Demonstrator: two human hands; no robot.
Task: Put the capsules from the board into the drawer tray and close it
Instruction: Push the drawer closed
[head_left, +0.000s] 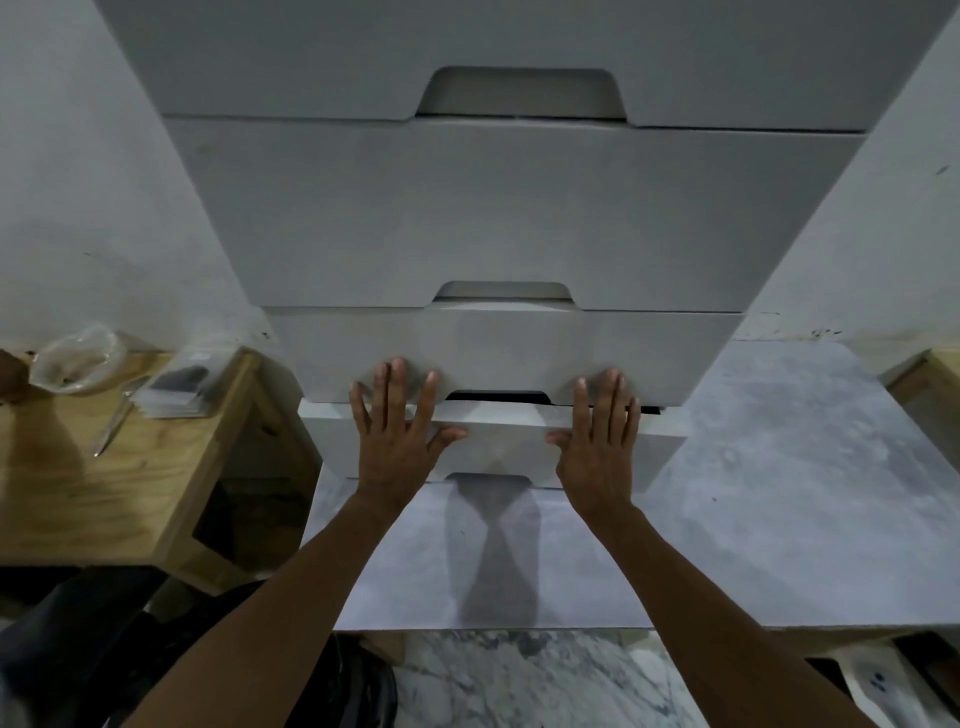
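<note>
A tall white drawer unit (498, 208) stands on a grey board (753, 493) in front of me. Its lowest drawer (504, 441) sticks out a little, with a dark gap above its front. My left hand (400, 436) lies flat on that drawer's front at the left, fingers spread and reaching up onto the drawer above (498, 353). My right hand (602, 441) lies flat on the same front at the right, fingers spread. Neither hand holds anything. No capsules show, and the tray inside the drawer is hidden.
A wooden side table (104, 493) stands at the left with a clear plastic bag (78, 364), a pen (114, 421) and small packets (176, 384). White walls flank the unit. Marble floor (519, 675) lies below the board's front edge. Another wooden edge (924, 384) shows at the right.
</note>
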